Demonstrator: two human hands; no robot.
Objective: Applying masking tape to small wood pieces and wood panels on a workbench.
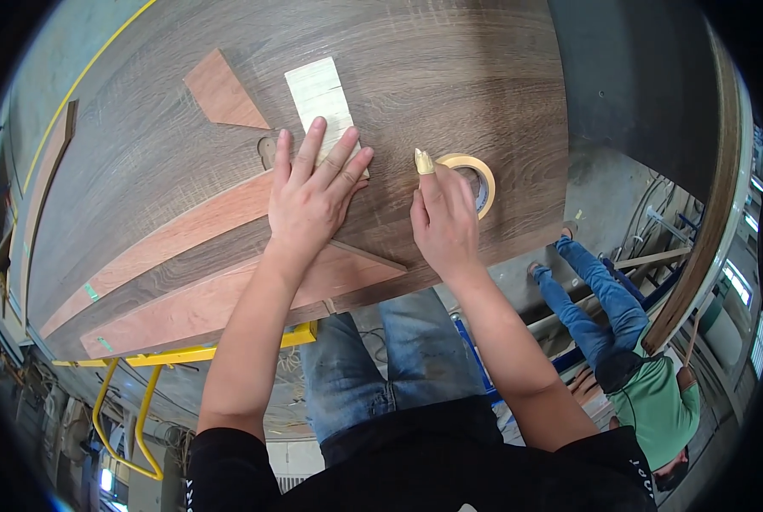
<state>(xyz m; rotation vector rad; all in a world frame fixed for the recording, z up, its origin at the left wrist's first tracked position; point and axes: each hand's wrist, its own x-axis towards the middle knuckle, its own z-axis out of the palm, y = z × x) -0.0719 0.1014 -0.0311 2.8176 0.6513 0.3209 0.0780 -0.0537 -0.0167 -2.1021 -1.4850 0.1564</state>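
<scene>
Black shirt [390, 469] nearest, the left hand [313, 192] lies splayed on a pale strip [317, 92] pointing away from the tabletop's near edge [513, 244], right hand [447, 220] half-curled, hold unclear.

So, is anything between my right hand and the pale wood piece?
Partly: your left hand covers the lower end of the pale wood piece. Nothing visible stands between your right hand and its upper end; the tape roll lies on the side away from the piece.

Grey floor [593, 181] flanks the wood-grain table [518, 111], bright lights [739, 284] farther right.
</scene>
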